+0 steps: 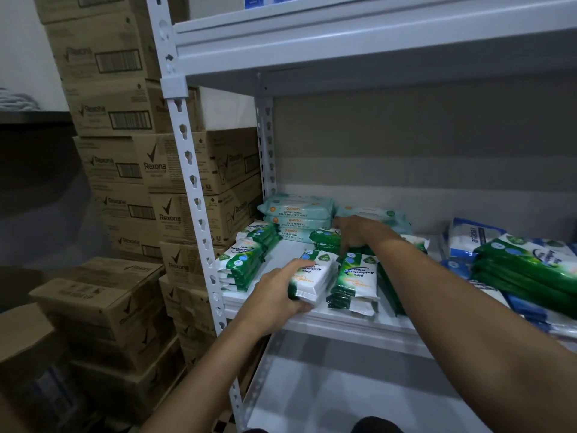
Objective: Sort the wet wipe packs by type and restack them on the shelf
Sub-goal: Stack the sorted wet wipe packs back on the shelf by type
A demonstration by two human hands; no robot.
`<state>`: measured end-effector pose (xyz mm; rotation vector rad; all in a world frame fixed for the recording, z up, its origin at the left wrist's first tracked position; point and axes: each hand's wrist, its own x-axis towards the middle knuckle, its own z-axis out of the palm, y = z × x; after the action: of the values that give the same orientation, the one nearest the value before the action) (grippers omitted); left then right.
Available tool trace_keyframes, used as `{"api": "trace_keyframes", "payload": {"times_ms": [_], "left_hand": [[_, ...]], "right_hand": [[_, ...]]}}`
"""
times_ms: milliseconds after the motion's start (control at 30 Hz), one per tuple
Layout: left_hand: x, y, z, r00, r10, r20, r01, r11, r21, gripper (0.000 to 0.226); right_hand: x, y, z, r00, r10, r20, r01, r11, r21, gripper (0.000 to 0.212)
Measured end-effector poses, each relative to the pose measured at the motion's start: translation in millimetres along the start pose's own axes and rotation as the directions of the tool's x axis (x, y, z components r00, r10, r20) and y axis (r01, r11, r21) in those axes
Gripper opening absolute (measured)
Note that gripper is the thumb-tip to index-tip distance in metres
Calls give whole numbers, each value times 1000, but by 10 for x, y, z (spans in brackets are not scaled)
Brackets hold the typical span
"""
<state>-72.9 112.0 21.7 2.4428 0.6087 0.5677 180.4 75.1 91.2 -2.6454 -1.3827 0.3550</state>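
My left hand (pixel 276 295) grips a small stack of green-and-white pine wipe packs (pixel 315 278) near the front edge of the white shelf (pixel 343 323). Beside it stands another short stack of the same packs (pixel 356 282). My right hand (pixel 354 234) reaches further back and grips a green pack (pixel 324 237) lying on the shelf. More pine packs (pixel 246 256) are stacked along the shelf's left side. Pale teal fragrance-free packs (pixel 296 218) are piled at the back left corner.
A heap of green packs (pixel 527 270) and blue-and-white packs (pixel 471 237) lies at the shelf's right. Brown cartons (pixel 162 170) are stacked left of the upright post (pixel 193 182). An upper shelf (pixel 374 42) overhangs. A lower shelf (pixel 359 395) lies beneath.
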Motion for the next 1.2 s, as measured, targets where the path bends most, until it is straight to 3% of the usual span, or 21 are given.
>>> {"api": "trace_keyframes", "payload": {"times_ms": [167, 300, 467, 700, 867, 933, 1067, 1200], "left_hand": [[38, -12, -202, 993, -65, 97, 61, 997, 45, 87], [67, 123, -285, 965, -124, 232, 123, 992, 19, 98], [259, 416, -223, 970, -177, 168, 146, 973, 180, 91], [580, 625, -96, 943, -319, 96, 251, 870, 424, 102], [704, 575, -127, 897, -404, 176, 292, 844, 449, 116], [725, 542, -206, 885, -398, 243, 262, 855, 448, 112], [712, 436, -430, 865, -316, 391, 55, 832, 552, 109], [701, 332, -581, 845, -269, 462, -79, 792, 606, 110]], "right_hand": [[8, -5, 27, 999, -21, 33, 19, 999, 46, 107], [29, -47, 78, 999, -37, 16, 35, 992, 124, 102], [53, -133, 84, 998, -67, 5, 66, 994, 89, 79], [111, -172, 111, 997, -75, -6, 76, 993, 90, 80], [138, -145, 118, 997, -79, 7, 78, 989, 123, 91], [137, -120, 120, 997, -77, 5, 76, 989, 128, 99], [160, -111, 115, 997, -75, 24, 72, 990, 120, 109], [169, -116, 124, 998, -64, 23, 61, 990, 124, 112]]}}
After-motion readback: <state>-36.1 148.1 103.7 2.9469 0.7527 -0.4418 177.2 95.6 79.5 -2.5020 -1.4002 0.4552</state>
